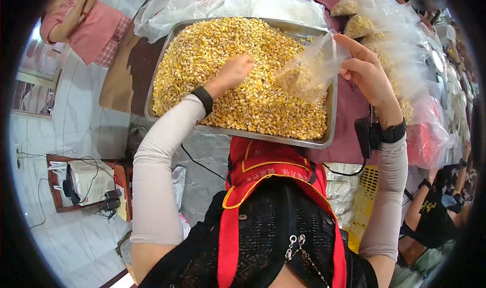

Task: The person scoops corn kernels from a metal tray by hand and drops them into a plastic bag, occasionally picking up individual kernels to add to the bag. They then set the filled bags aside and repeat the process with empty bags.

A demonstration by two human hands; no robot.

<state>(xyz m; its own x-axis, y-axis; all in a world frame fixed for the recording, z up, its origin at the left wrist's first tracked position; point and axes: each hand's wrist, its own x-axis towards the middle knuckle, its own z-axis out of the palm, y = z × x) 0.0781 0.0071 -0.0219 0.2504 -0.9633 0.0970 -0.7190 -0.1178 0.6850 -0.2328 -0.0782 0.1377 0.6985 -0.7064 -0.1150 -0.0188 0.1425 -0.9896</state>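
A large steel tray (pixel 331 131) is heaped with yellow and whitish corn kernels (pixel 202 50). Just above the heap, near its middle, is my left hand (pixel 235 72), its fingers curled together; whatever they may hold is hidden. Over the tray's right side, my right hand (pixel 363 65) pinches the top edge of a clear plastic bag (pixel 306 75) between thumb and fingers. Corn kernels fill the bag's lower part, which hangs tilted over the heap.
Several filled clear bags (pixel 359 27) stand at the right back. Crumpled plastic sheeting (pixel 182 9) lies behind the tray. A person in a pink top (pixel 83 22) stands at the far left; another person in black (pixel 430 217) is at the right. A yellow crate (pixel 365 197) sits below.
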